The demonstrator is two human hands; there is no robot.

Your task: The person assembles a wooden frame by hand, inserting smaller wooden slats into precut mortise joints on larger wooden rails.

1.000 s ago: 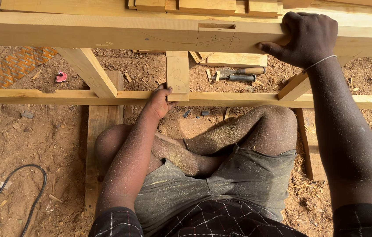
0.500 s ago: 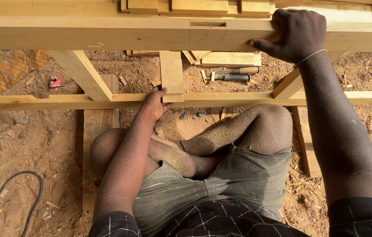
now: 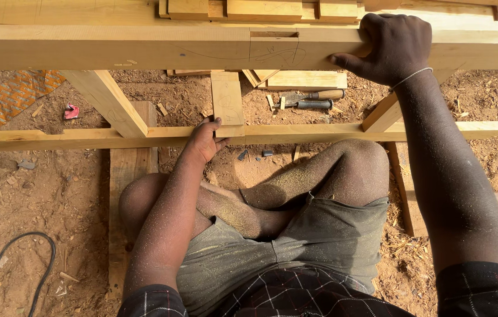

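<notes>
Wooden frame (image 3: 143, 47) stands on edge over the sandy ground (image 3: 20, 194), its thick top beam running across the upper view, a thinner lower rail (image 3: 84, 138) parallel below it, a short upright (image 3: 227, 105) and slanted braces between them. Right hand (image 3: 391, 46) clasps the top beam near its right end, fingers curled over the far edge, thumb on the near face. Left hand (image 3: 204, 141) rests on the lower rail at the foot of the short upright, fingers loosely bent against the wood. Person sits cross-legged on a plank (image 3: 124, 176). Chisel (image 3: 313, 104) and offcuts lie on the ground beyond the rail; black cable (image 3: 8, 258) at lower left.
</notes>
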